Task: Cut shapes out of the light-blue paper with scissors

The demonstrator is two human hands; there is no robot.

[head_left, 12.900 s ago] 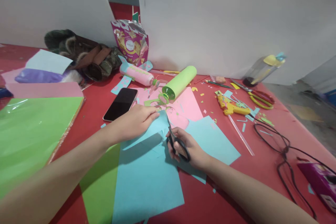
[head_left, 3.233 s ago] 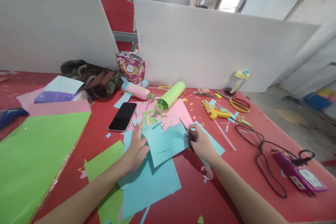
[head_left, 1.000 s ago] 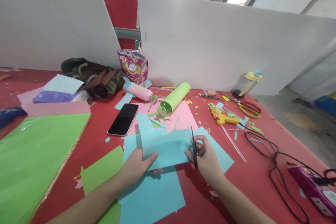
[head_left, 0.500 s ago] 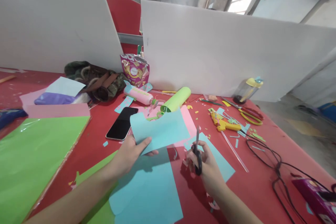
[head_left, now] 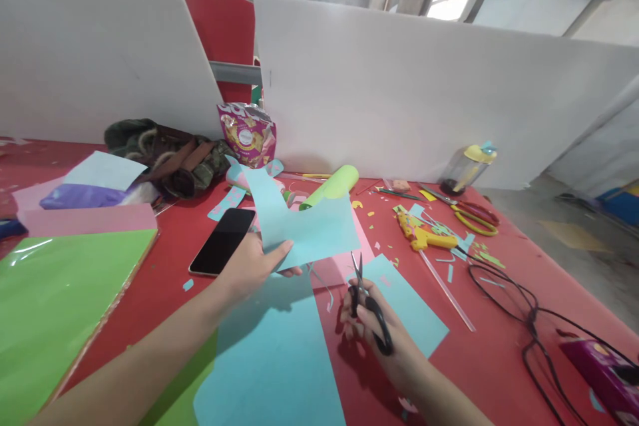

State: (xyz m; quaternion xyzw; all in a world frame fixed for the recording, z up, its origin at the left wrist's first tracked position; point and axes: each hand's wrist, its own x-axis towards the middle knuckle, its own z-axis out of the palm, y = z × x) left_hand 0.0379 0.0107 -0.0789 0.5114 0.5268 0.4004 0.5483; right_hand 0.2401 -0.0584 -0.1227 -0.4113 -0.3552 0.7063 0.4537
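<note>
My left hand point(head_left: 264, 258) pinches a light blue sheet of paper point(head_left: 314, 231) by its lower left part, thumb on top. The sheet is held above the table and has a curved notch cut into its far edge. To its right, my right hand point(head_left: 372, 316) has its fingers in the handles of black-handled scissors point(head_left: 367, 299). The blades are slightly apart, point away from me and sit just off the sheet's right corner. A larger blue sheet point(head_left: 272, 359) lies beneath my left hand, and another blue sheet point(head_left: 407, 306) lies under the scissors' side.
A phone point(head_left: 223, 241), a green paper roll point(head_left: 332, 186) and a snack bag point(head_left: 248, 135) lie beyond my hands. On the right are a yellow glue gun point(head_left: 424, 237) with its black cable point(head_left: 532, 313), larger scissors point(head_left: 474, 216) and a clear bottle point(head_left: 468, 170). Green sheets point(head_left: 64, 306) lie left.
The held blue sheet has turned and tilted, so its left strip now stands up higher. The scissors have swung to point more to the left, and their blades now show apart.
</note>
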